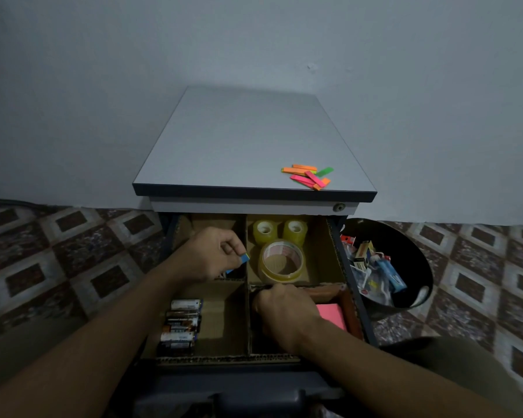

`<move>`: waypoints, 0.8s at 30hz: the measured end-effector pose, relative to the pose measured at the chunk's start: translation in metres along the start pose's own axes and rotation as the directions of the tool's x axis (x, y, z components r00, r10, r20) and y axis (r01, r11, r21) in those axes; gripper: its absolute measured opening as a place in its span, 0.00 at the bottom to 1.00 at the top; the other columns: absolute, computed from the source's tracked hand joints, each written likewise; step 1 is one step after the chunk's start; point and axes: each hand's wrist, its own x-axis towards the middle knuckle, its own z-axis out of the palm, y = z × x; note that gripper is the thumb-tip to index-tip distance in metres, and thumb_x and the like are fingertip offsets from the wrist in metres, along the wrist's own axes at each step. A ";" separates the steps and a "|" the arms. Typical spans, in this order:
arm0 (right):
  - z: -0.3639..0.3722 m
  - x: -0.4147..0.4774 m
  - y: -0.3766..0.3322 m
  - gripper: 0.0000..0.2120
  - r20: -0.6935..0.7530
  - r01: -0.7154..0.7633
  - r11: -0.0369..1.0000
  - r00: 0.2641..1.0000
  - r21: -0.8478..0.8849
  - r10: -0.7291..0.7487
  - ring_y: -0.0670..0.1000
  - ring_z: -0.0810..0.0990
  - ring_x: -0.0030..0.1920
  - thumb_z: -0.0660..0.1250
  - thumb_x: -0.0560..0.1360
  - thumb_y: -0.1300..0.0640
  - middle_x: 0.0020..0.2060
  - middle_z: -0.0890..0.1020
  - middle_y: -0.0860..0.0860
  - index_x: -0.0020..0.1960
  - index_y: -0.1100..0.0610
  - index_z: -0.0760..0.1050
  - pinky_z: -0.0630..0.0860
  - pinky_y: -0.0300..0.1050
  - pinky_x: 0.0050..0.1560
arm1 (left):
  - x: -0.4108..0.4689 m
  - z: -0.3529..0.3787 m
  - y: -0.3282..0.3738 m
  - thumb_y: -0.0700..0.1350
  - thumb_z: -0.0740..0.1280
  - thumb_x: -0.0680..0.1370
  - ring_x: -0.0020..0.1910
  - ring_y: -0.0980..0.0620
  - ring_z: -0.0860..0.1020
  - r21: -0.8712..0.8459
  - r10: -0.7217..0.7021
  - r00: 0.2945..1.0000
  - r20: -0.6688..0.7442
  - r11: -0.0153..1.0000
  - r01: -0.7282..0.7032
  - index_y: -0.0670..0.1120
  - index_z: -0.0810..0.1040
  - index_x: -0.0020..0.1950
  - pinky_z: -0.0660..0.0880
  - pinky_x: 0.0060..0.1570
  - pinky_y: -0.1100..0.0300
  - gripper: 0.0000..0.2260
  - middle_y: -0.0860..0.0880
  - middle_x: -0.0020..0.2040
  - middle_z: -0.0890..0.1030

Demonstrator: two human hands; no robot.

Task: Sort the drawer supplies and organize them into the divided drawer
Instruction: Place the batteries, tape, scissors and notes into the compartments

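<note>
The open drawer (335, 251) has cardboard dividers making four compartments. My left hand (213, 254) hovers over the back left compartment and pinches a small blue sticky-note block (244, 259). My right hand (284, 312) is curled down inside the front right compartment, beside a pink sticky-note pad (332, 315); what its fingers hold is hidden. Several batteries (180, 325) lie in the front left compartment. Two small tape rolls (280, 230) and one large roll (281, 262) sit in the back right compartment. Loose neon sticky strips (308, 175) lie on the cabinet top (248, 140).
A black bin (405, 251) with mixed small items stands on the patterned tile floor right of the cabinet. A grey wall rises directly behind the cabinet. The drawer front with its handle (254, 399) is at the bottom edge.
</note>
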 end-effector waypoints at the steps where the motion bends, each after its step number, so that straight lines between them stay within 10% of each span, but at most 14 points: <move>1: -0.002 0.000 -0.002 0.09 0.010 0.013 0.999 1.000 -0.034 -0.012 0.59 0.81 0.53 0.64 0.79 0.57 0.53 0.82 0.58 0.57 0.58 0.78 0.78 0.53 0.52 | 0.000 0.000 0.000 0.37 0.72 0.76 0.40 0.54 0.78 -0.002 -0.001 1.000 0.001 1.000 0.001 0.46 0.81 0.49 0.77 0.40 0.63 0.05 0.46 0.44 0.82; 24: -0.016 -0.003 0.001 0.08 0.151 0.201 0.962 0.973 -0.187 -0.174 0.58 0.81 0.52 0.61 0.82 0.59 0.53 0.81 0.58 0.58 0.60 0.76 0.79 0.52 0.51 | 0.000 0.000 -0.004 0.38 0.71 0.77 0.40 0.57 0.78 0.023 0.010 1.000 0.003 1.000 -0.010 0.46 0.81 0.51 0.75 0.37 0.68 0.05 0.49 0.44 0.81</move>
